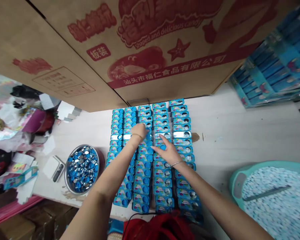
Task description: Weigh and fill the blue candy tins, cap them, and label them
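Several columns of small blue tins [162, 163] lie side by side on the pale table [227, 133]. My left hand [139, 130] is curled over a tin in the third column, fingers closed on it. My right hand [166, 150] lies on the tins of the fourth column, its index finger stretched toward the left hand and the other fingers spread flat. Both forearms reach in from the bottom edge.
A metal bowl [82, 168] of blue caps stands at the left. A teal basin [272, 196] of white pellets with a scoop sits at the lower right. Large cardboard boxes [140, 50] rise behind the tins. Blue display packs [272, 70] are at the right, clutter at the left.
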Action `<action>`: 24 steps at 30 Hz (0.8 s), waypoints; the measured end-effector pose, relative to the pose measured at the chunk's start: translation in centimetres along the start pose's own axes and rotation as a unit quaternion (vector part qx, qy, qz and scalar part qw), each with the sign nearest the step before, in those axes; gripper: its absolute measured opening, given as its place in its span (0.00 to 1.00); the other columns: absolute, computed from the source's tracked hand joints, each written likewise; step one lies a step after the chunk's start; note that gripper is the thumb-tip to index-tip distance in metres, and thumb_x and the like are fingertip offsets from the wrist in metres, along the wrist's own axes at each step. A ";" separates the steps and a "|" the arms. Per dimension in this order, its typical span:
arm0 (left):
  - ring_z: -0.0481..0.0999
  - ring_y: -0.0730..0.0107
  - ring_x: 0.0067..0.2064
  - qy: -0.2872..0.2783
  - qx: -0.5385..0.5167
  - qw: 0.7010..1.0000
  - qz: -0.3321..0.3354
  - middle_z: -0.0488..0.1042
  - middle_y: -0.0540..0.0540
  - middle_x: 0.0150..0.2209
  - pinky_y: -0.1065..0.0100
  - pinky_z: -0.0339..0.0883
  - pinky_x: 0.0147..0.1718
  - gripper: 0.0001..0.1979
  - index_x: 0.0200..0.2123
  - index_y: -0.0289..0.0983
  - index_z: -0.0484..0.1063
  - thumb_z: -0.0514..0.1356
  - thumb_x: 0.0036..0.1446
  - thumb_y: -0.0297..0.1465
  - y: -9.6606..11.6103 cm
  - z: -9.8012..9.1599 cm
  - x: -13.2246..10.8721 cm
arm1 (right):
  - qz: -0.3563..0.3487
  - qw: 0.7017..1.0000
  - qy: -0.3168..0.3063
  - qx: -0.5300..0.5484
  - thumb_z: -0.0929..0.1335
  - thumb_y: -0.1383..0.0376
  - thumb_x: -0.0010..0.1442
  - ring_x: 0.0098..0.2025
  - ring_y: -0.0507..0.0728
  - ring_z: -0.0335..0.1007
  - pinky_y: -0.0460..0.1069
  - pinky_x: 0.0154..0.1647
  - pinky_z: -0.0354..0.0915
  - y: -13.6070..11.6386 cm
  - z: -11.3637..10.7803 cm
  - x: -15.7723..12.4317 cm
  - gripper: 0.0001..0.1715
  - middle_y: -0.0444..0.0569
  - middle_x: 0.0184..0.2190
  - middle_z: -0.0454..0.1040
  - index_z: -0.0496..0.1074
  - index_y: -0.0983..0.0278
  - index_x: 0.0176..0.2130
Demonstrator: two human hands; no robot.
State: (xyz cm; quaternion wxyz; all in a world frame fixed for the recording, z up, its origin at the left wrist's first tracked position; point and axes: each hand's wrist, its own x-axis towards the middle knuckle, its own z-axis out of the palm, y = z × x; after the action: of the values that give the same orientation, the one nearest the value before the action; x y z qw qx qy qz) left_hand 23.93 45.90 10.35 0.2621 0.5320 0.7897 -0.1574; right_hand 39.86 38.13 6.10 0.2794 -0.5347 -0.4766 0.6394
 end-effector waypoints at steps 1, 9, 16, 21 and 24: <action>0.74 0.61 0.44 -0.001 -0.030 0.999 0.041 0.76 0.41 0.39 0.68 0.66 0.39 0.14 0.38 0.37 0.73 0.61 0.52 0.39 0.1 0.4 -1.3 | -0.006 1.000 0.000 -0.011 0.73 0.54 0.44 0.29 0.57 0.68 0.49 0.26 0.63 0.0 -0.2 0.0 0.41 0.43 0.24 0.71 0.62 0.58 0.56; 0.68 0.76 0.29 -0.069 -0.349 0.897 0.261 0.70 0.52 0.27 0.73 0.63 0.31 0.04 0.28 0.35 0.68 0.58 0.48 0.29 -0.1 3.5 -4.8 | -0.031 0.999 -0.002 -0.032 0.69 0.63 0.45 0.29 0.56 0.69 0.49 0.28 0.63 -0.4 -0.1 0.6 0.33 0.46 0.29 0.73 0.63 0.61 0.51; 0.68 0.74 0.30 0.117 -0.213 0.965 0.099 0.69 0.52 0.26 0.73 0.61 0.33 0.04 0.26 0.37 0.65 0.59 0.49 0.27 -1.1 1.4 3.1 | 0.129 0.959 -0.052 0.246 0.68 0.55 0.48 0.12 0.45 0.51 0.41 0.10 0.41 -1.8 -1.1 0.9 0.15 0.37 0.18 0.65 0.62 0.62 0.29; 0.67 0.70 0.30 0.101 -0.159 0.980 0.069 0.68 0.50 0.25 0.70 0.60 0.33 0.08 0.22 0.37 0.64 0.62 0.46 0.29 -0.9 1.3 5.1 | 0.120 0.943 -0.063 0.305 0.66 0.55 0.51 0.12 0.45 0.53 0.41 0.09 0.41 -2.0 -1.7 1.2 0.20 0.35 0.21 0.65 0.62 0.59 0.43; 0.65 0.71 0.27 0.074 -0.133 0.987 0.054 0.67 0.51 0.23 0.69 0.59 0.30 0.10 0.22 0.37 0.64 0.63 0.47 0.34 -1.0 1.2 5.3 | 0.107 0.944 -0.084 0.301 0.64 0.54 0.54 0.12 0.46 0.54 0.41 0.10 0.41 -1.9 -1.7 1.3 0.23 0.35 0.22 0.65 0.60 0.57 0.49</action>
State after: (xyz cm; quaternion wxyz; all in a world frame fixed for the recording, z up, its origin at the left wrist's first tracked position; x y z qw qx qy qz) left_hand 21.75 48.86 6.26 0.2793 0.5442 0.7911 0.0029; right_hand 40.80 40.54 7.31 0.3166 -0.4179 -0.2238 0.8216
